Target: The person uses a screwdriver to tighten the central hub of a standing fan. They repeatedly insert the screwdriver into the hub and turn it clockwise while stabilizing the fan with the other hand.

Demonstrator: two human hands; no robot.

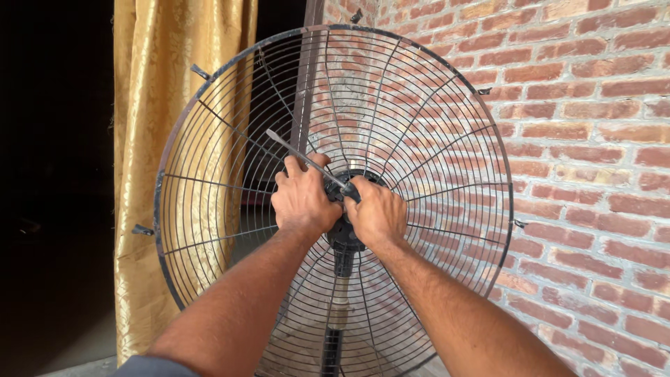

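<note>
At the centre of the frame stood a large round fan guard [209, 174] of thin dark wire, its ribs running outward like spokes from a dark hub [347, 230] to a heavy outer ring crossed by finer concentric wires. Small metal clips stuck out from the rim at intervals, apparently there to clamp a matching half. The guard sat upright on a dark pole [335, 349] that dropped to the bottom edge of the frame. Both of the person's bare hands met at the hub. The left hand [301, 199], just left of centre, was curled around the hub's edge, seemingly to steady it, though what lay under the palm was hidden. The right hand [377, 209], just right of centre, was closed in a firm fist around the near end of a slim grey metal tool [300, 153], a straight rod that slanted up and to the left across the left hand's fingers; its grip suggested leverage on something at the hub, but the tool's working tip was covered. Both forearms rose from the bottom of the frame, converging on the middle. Behind the wire, filling the right side and upper right, was a rough red brick wall [593, 139] with pale mortar joints. On the left hung a shiny gold curtain [143, 139] with a woven pattern, falling in soft folds beside a dark opening at the far left.
</note>
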